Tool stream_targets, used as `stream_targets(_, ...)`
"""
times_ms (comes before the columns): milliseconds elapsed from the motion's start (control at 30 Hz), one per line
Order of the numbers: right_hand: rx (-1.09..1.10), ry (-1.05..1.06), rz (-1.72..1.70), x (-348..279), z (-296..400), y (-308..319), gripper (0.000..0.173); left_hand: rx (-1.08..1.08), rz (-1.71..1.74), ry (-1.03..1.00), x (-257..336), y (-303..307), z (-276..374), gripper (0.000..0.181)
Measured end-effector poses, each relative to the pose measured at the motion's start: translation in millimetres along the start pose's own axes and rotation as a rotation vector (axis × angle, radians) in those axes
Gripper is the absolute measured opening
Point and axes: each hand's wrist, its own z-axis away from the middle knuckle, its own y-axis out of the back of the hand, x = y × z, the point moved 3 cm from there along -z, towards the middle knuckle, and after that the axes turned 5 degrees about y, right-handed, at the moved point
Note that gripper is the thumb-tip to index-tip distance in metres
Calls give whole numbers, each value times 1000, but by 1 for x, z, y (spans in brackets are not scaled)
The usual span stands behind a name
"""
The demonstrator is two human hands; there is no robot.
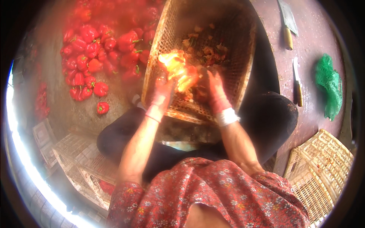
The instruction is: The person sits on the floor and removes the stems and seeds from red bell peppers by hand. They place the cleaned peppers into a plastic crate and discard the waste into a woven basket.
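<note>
A perforated plastic crate stands between my knees, with pepper scraps on its bottom. Both my hands, in pinkish-red gloves, reach into its near end. My left hand is at the crate's left side, against brightly lit, blurred pepper pieces; its fingers are partly hidden, and glare hides whether it grips them. To the right of the pieces is my right hand, fingers pointing away from me, with a white band at the wrist. Its fingertips blur into the dark scraps.
Many red bell peppers lie on the floor at left. On the reddish board at right are a cleaver, a small knife and a green mesh bag. Plastic crates stand at lower right and lower left.
</note>
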Motion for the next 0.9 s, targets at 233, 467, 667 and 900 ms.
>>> stream_targets(233, -9, -97, -519, -33, 22, -48, 48, 53, -236, 20, 7, 0, -4, 32)
stream_targets(467, -118, -176, -206, -38, 13, -37, 42, 145, -480, -188, 37, -15, 4, 39)
stream_targets(667, -33, -313, -396, 5, 2, -46, 29, 294, -819, -321, 34, -35, 22, 38)
stream_targets(900, -131, -206, -422, -6, -9, -37, 21, 201, -337, -238, 14, -6, 1, 39)
